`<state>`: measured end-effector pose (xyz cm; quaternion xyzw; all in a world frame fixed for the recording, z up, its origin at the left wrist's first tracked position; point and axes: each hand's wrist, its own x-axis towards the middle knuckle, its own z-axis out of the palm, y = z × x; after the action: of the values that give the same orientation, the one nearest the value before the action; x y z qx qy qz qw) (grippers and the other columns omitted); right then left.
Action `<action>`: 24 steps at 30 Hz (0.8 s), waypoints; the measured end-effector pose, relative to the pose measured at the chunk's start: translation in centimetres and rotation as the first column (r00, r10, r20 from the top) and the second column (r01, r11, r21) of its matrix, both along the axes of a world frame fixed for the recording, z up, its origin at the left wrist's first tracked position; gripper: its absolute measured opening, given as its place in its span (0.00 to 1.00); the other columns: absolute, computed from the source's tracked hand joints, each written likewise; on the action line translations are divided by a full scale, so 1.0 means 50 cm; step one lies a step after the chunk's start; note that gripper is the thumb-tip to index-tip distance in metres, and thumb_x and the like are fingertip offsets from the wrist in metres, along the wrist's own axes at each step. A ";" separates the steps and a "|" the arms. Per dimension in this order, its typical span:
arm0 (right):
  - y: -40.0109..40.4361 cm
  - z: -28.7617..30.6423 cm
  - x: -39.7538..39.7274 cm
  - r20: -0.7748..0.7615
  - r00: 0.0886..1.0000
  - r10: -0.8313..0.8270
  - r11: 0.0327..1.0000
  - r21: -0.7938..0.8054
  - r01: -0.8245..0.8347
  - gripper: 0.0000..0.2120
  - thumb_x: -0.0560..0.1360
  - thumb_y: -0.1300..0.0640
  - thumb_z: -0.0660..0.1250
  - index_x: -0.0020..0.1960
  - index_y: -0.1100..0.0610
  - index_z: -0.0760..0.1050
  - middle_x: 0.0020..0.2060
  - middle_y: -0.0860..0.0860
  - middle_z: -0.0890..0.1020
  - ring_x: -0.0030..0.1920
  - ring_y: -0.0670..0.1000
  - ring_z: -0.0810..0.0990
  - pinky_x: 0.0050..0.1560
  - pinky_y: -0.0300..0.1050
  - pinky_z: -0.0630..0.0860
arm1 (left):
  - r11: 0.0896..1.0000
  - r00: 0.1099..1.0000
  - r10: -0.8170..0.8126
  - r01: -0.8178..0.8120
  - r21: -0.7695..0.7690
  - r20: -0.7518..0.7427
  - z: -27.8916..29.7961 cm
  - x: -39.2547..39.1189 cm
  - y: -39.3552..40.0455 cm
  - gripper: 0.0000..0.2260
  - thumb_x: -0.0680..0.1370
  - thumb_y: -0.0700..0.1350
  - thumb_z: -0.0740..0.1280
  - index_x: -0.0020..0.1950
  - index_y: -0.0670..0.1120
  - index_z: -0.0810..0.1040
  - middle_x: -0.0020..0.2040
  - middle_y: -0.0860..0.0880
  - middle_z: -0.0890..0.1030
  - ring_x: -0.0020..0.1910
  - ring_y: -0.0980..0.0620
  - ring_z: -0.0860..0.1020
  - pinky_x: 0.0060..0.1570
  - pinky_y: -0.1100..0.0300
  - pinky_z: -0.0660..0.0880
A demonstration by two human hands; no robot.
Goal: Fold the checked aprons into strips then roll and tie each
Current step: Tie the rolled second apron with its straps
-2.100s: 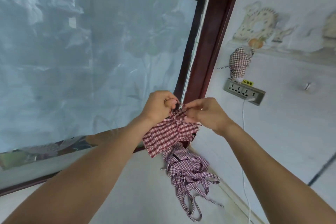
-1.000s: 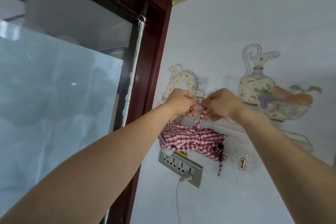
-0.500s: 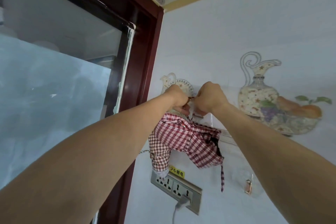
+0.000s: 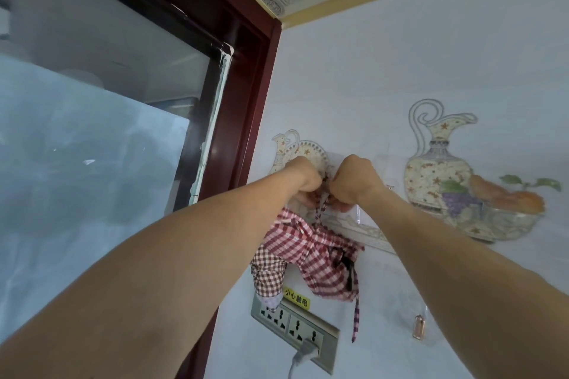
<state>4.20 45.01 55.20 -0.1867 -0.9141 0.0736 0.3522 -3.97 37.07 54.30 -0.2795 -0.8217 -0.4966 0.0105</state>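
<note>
Since half a second ago, both hands sit a little higher against the wall and the checked apron sags lower beneath them, near the middle of the frame. Its loose tail hangs just above the socket strip at lower centre. Left hand and right hand meet at the apron's tie; the fingers curl inward and seem to pinch it, though the backs of the hands hide the fingertips. Whatever hook takes the tie is hidden too. If the tie slips, the bundle could unroll or drop onto the plugged-in socket.
</note>
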 end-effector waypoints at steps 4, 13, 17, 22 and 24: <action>0.004 -0.018 0.014 0.052 0.999 0.005 1.000 0.017 -0.006 0.06 0.72 0.59 0.73 0.39 0.62 0.84 0.34 0.55 0.85 0.33 0.52 0.85 0.41 0.47 0.84 | 0.995 1.000 -0.004 0.001 -0.097 -0.025 -0.011 0.016 -0.016 0.12 0.81 0.41 0.65 0.60 0.34 0.76 0.48 0.38 0.84 0.33 0.47 0.84 0.41 0.53 0.83; -0.083 -0.048 0.129 -0.141 0.969 0.202 0.978 0.077 -0.192 0.16 0.76 0.56 0.65 0.38 0.68 0.81 0.32 0.60 0.83 0.36 0.58 0.83 0.42 0.52 0.82 | 0.964 0.839 0.242 -0.151 0.218 -0.488 -0.029 0.108 -0.159 0.07 0.75 0.39 0.64 0.42 0.41 0.80 0.42 0.45 0.82 0.45 0.47 0.81 0.46 0.52 0.79; -0.176 -0.117 0.158 -0.029 0.919 0.393 0.913 0.133 -0.386 0.04 0.75 0.57 0.64 0.43 0.56 0.77 0.27 0.50 0.80 0.32 0.52 0.81 0.40 0.47 0.78 | 0.885 0.828 0.313 -0.077 0.459 -0.464 -0.085 0.142 -0.221 0.04 0.75 0.42 0.64 0.46 0.51 0.74 0.46 0.49 0.82 0.45 0.48 0.80 0.47 0.52 0.79; -0.272 -0.242 0.165 0.205 0.817 0.539 0.820 0.094 -0.565 0.10 0.75 0.59 0.66 0.36 0.51 0.70 0.28 0.47 0.75 0.31 0.50 0.75 0.38 0.45 0.70 | 0.807 0.783 0.415 -0.082 0.585 -0.463 -0.254 0.176 -0.289 0.09 0.74 0.38 0.65 0.52 0.47 0.71 0.44 0.51 0.76 0.41 0.52 0.77 0.42 0.58 0.76; -0.295 -0.317 0.155 0.308 0.762 0.570 0.803 -0.010 -0.596 0.04 0.76 0.57 0.66 0.45 0.57 0.75 0.34 0.51 0.80 0.34 0.51 0.78 0.41 0.47 0.76 | 0.750 0.797 0.484 -0.165 0.640 -0.362 -0.354 0.180 -0.323 0.13 0.73 0.35 0.65 0.53 0.48 0.68 0.45 0.51 0.73 0.39 0.54 0.75 0.39 0.67 0.72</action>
<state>11.95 30.24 39.36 0.1139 -0.9710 0.1104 0.1789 5.01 20.93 36.62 -0.2298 -0.6348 -0.6200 0.3998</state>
